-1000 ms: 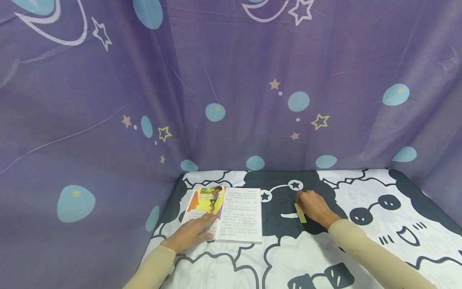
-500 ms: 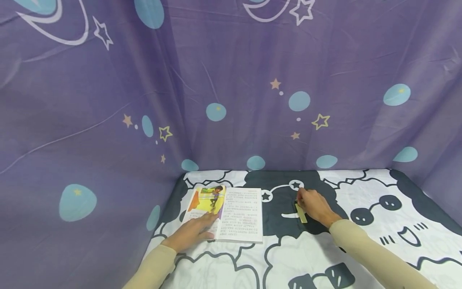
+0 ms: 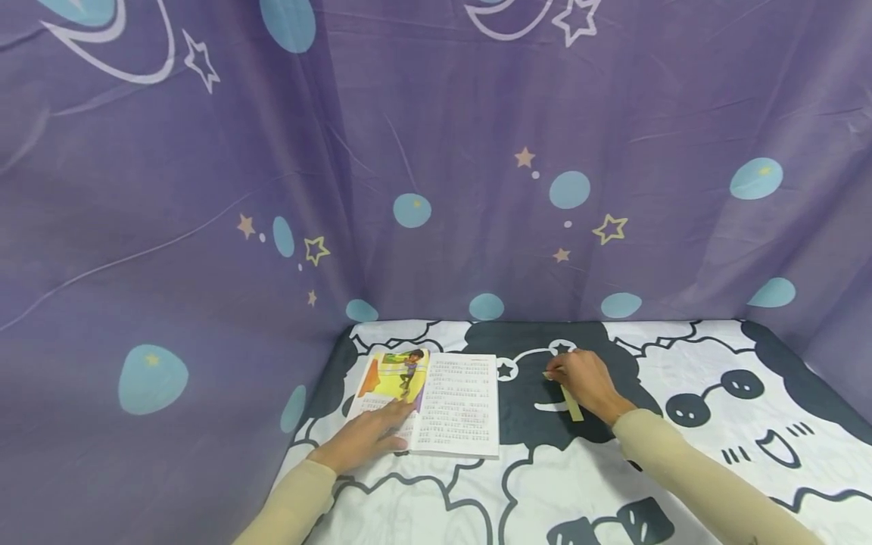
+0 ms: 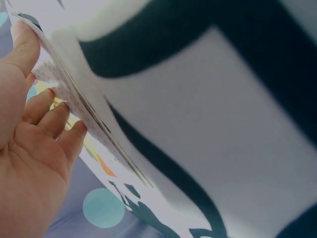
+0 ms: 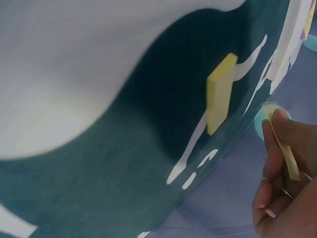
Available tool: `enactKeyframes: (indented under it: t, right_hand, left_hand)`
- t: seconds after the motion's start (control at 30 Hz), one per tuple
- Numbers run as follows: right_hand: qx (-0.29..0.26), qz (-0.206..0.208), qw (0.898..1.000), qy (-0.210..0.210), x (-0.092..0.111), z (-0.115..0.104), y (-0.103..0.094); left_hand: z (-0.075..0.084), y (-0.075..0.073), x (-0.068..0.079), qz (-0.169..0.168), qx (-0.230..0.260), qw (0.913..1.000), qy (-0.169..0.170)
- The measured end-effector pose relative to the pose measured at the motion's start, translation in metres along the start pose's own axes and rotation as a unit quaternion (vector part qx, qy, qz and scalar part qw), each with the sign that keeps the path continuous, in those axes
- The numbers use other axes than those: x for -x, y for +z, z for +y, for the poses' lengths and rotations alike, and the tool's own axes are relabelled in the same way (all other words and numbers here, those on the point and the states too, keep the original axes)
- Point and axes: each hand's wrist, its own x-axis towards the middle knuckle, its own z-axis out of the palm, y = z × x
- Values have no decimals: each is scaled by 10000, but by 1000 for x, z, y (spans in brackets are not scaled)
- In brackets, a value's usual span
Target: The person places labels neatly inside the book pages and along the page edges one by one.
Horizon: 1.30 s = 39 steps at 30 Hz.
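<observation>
An open book point(image 3: 456, 401) lies on the cloth, with a colourful picture on its left page and print on both pages. My left hand point(image 3: 364, 437) rests on the lower left page. In the left wrist view its fingers point(image 4: 54, 116) lie over the page, with the thumb near the book's edge. Right of the book, a small pad of yellow sticky notes point(image 5: 220, 96) lies on the dark part of the cloth. Between thumb and fingers, my right hand point(image 3: 587, 381) pinches a thin yellow sticky note point(image 5: 285, 144), apart from the pad in the right wrist view.
A white cloth point(image 3: 409, 507) with black cartoon shapes covers the surface. Purple curtains point(image 3: 463, 151) with stars and blue spots hang behind it and at both sides.
My right hand has risen slightly off the pad and turned a little, and a yellow sticky note's end now shows at its fingertips. The left hand stays on the page.
</observation>
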Motion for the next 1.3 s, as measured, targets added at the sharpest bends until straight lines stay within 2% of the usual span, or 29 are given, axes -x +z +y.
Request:
enactKeyframes:
  t: [0.13,0.87,1.0,1.3]
  right_hand:
    - [-104,-49,9999,-70,-6,-6,5]
    - [73,392,9956,-846,-48,-46,48]
    - [134,304,9944,-1005,-54,-49,56]
    - [323,70,9945,-992,-63,-53,67]
  left_hand:
    - [0,-1,0,-15,-18,10000,-24]
    - [1,-1,1,30,-1,10000,-91]
    - [1,-1,1,9,8,10000,-98]
    - [-2,1,-2,-60,-101,9998,-143]
